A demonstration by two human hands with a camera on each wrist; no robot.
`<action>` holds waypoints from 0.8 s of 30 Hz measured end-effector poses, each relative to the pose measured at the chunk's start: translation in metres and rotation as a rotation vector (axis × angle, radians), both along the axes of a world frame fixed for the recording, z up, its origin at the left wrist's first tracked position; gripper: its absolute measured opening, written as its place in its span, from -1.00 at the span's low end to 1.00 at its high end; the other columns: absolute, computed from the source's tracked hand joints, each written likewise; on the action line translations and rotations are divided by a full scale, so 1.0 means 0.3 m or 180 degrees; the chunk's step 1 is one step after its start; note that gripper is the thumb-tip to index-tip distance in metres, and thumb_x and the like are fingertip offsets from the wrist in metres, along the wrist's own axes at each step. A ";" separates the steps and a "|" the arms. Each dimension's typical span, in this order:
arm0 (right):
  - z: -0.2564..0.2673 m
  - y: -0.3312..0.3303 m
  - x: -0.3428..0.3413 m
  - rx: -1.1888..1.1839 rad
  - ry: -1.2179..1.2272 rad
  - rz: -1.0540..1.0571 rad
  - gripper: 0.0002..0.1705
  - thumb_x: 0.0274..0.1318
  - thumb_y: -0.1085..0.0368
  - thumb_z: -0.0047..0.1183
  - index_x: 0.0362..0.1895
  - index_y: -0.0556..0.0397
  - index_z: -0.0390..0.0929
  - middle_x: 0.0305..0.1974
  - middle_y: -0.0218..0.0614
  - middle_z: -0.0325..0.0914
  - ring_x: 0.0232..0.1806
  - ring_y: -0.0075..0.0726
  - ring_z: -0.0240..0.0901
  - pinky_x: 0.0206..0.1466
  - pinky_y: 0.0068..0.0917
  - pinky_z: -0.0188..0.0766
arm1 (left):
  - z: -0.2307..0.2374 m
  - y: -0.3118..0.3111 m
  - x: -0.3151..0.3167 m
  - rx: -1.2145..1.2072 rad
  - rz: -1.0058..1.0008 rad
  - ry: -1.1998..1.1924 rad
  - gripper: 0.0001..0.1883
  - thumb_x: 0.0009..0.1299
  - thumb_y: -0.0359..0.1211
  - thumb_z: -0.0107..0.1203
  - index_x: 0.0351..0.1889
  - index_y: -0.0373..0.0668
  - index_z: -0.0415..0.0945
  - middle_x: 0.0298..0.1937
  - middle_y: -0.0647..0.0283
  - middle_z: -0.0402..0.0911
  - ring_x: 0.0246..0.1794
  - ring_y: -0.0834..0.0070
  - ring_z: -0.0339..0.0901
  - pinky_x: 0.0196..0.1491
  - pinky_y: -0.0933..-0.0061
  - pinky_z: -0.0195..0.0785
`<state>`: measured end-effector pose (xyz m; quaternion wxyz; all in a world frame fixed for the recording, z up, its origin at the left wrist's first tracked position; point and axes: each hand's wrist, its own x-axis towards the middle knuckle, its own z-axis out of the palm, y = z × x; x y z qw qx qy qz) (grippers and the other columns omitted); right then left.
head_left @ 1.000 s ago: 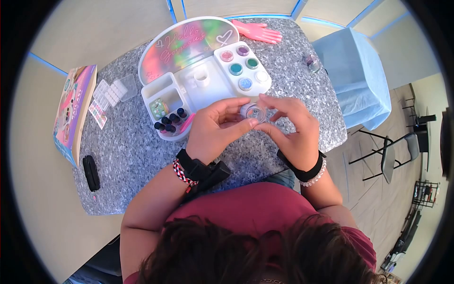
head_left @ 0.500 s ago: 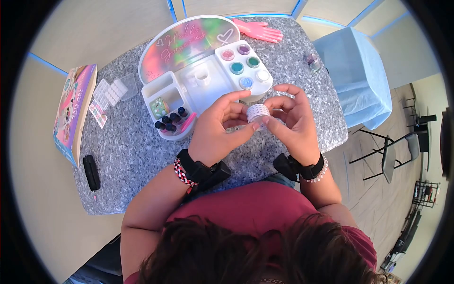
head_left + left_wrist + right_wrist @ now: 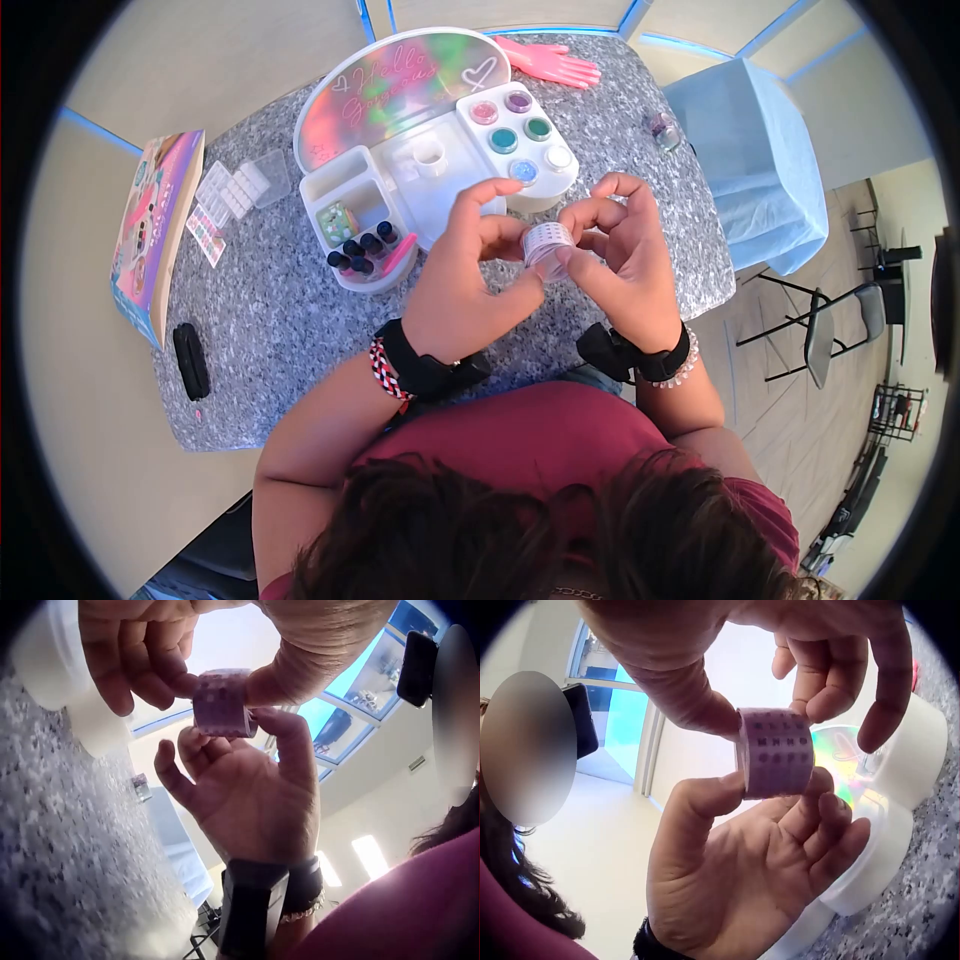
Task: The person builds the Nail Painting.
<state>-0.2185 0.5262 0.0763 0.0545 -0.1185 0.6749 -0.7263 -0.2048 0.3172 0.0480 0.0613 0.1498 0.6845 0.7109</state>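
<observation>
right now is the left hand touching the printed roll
Touching. The right wrist view shows it: the left hand reaches up from below, and its thumb tip meets the lower edge of the printed roll with no gap between.

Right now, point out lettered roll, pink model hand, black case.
Lettered roll point(image 3: 778, 754): right wrist view, middle of its printed side.
Pink model hand point(image 3: 546, 64): head view, its broad middle.
Black case point(image 3: 190, 362): head view, middle of its upper side.

The roll point(image 3: 548, 236) looks like smooth, thin plastic; the tray point(image 3: 435, 198), smooth plastic; the panel point(image 3: 400, 125), glossy; the table point(image 3: 270, 300), stone-like.
</observation>
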 end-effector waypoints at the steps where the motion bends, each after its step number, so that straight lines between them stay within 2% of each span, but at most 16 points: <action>1: 0.000 -0.005 0.003 0.0003 -0.0004 0.0000 -0.25 0.20 0.51 0.39 0.34 0.03 0.20 -0.05 -0.36 0.63 -0.02 -0.51 0.56 0.20 -0.34 0.53 | 0.003 0.005 -0.001 0.0003 0.0000 -0.0004 -0.17 0.51 -0.55 0.28 0.68 -0.19 0.08 0.14 0.13 0.72 0.18 0.42 0.69 0.37 0.26 0.49; 3: -0.003 -0.022 0.008 -0.0159 -0.0034 -0.0122 -0.25 0.19 0.51 0.38 0.33 0.02 0.17 -0.05 -0.35 0.63 0.00 -0.50 0.55 0.20 -0.33 0.52 | 0.007 0.012 -0.007 -0.0186 0.0010 -0.0200 -0.12 0.40 -0.45 0.41 0.62 -0.25 0.13 0.05 0.13 0.76 0.10 0.44 0.72 0.29 0.30 0.55; 4: -0.005 -0.030 0.009 -0.0157 -0.0037 -0.0120 -0.25 0.19 0.51 0.38 0.33 0.02 0.17 -0.05 -0.35 0.63 0.00 -0.50 0.55 0.20 -0.33 0.52 | 0.004 0.010 -0.006 -0.0185 0.0012 -0.0203 -0.12 0.40 -0.45 0.41 0.62 -0.25 0.13 0.05 0.13 0.76 0.10 0.44 0.72 0.29 0.30 0.55; 6: -0.015 -0.040 0.011 -0.0271 -0.0051 -0.0211 -0.27 0.19 0.52 0.37 0.30 0.02 0.19 -0.05 -0.36 0.62 -0.03 -0.53 0.51 0.18 -0.36 0.51 | -0.006 -0.001 -0.005 -0.0175 -0.0006 -0.0070 -0.21 0.54 -0.55 0.26 0.67 -0.20 0.10 0.11 0.15 0.72 0.18 0.45 0.68 0.34 0.30 0.50; 10: -0.046 -0.034 0.018 0.0296 0.0147 0.0032 -0.29 0.19 0.52 0.38 0.28 0.04 0.20 -0.02 -0.37 0.62 -0.06 -0.56 0.46 0.15 -0.40 0.48 | 0.000 -0.028 -0.011 0.0128 0.0445 0.0180 -0.21 0.53 -0.59 0.21 0.68 -0.21 0.08 0.13 0.14 0.70 0.16 0.46 0.68 0.30 0.32 0.53; 12: -0.042 -0.043 0.027 0.0512 -0.0005 0.0230 -0.33 0.20 0.52 0.37 0.26 0.03 0.23 0.01 -0.38 0.64 -0.07 -0.59 0.42 0.11 -0.44 0.46 | 0.009 -0.016 0.002 0.0542 0.0530 -0.0245 -0.21 0.52 -0.63 0.15 0.69 -0.22 0.07 0.17 0.11 0.67 0.15 0.46 0.67 0.26 0.35 0.54; 13: -0.038 -0.041 0.025 0.0516 -0.0006 0.0229 -0.33 0.20 0.52 0.37 0.26 0.03 0.23 0.01 -0.38 0.64 -0.07 -0.59 0.42 0.11 -0.44 0.46 | 0.005 -0.018 -0.004 0.0546 0.0529 -0.0247 -0.21 0.52 -0.63 0.15 0.69 -0.22 0.07 0.17 0.11 0.67 0.15 0.46 0.67 0.26 0.35 0.54; 15: -0.026 -0.035 0.011 0.0312 -0.0092 0.0090 -0.36 0.21 0.52 0.36 0.24 0.02 0.26 0.02 -0.38 0.64 -0.09 -0.60 0.43 0.08 -0.45 0.45 | -0.005 -0.025 -0.020 0.0704 0.0421 -0.0297 -0.17 0.47 -0.50 0.34 0.62 -0.23 0.08 0.09 0.11 0.69 0.12 0.42 0.69 0.30 0.28 0.52; 19: -0.011 -0.029 0.004 0.0166 -0.0013 0.0107 -0.38 0.21 0.51 0.36 0.23 0.02 0.27 0.01 -0.40 0.64 -0.11 -0.62 0.43 0.07 -0.45 0.45 | 0.020 -0.016 -0.004 0.0773 0.0440 -0.0351 -0.20 0.51 -0.54 0.29 0.63 -0.23 0.07 0.11 0.12 0.68 0.15 0.42 0.67 0.31 0.28 0.52; 21: -0.013 -0.037 0.012 0.0491 -0.0095 0.0275 -0.37 0.23 0.50 0.37 0.24 0.03 0.27 0.01 -0.40 0.63 -0.13 -0.65 0.43 0.03 -0.48 0.45 | 0.021 -0.014 -0.003 0.0953 0.0478 -0.0329 -0.21 0.53 -0.59 0.22 0.66 -0.23 0.04 0.19 0.08 0.64 0.20 0.42 0.65 0.33 0.26 0.53; 24: -0.030 -0.055 0.021 0.0417 -0.0262 0.0310 -0.39 0.25 0.50 0.37 0.24 0.03 0.27 0.03 -0.40 0.62 -0.15 -0.68 0.42 0.00 -0.51 0.44 | 0.015 -0.011 -0.003 0.1069 0.0451 -0.0594 -0.20 0.55 -0.63 0.15 0.70 -0.22 0.02 0.28 0.04 0.59 0.23 0.42 0.64 0.33 0.27 0.53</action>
